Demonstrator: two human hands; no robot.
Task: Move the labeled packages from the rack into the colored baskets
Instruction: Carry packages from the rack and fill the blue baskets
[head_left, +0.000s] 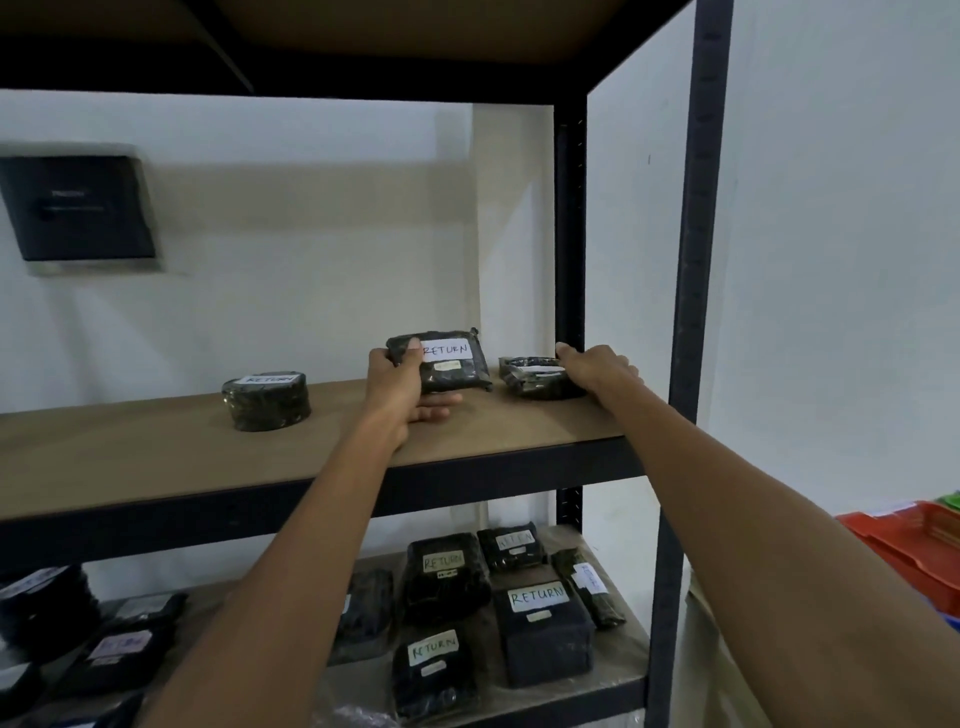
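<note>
1. My left hand (402, 395) holds the black package marked RETURN (447, 366). My thumb is on its front, beside the white label, and my fingers are under it. It is tipped up so the label faces me, with its low edge down by the shelf board (156, 447).
2. My right hand (597, 371) lies on the right end of a small flat package (535, 376). My fingers are hidden behind it, so I cannot tell if they have closed round it.
3. Both packages lie with their long side going left to right along the shelf.
4. The red basket (914, 540) is far off to my right and lower than this shelf. My right hand is the nearer one, so I think its package has the shorter trip.
5. My left hand will have to bring its package out towards me first, then past the front rack post (696, 260).
6. A round package (267, 402) waits further left, well apart from both hands.
</note>
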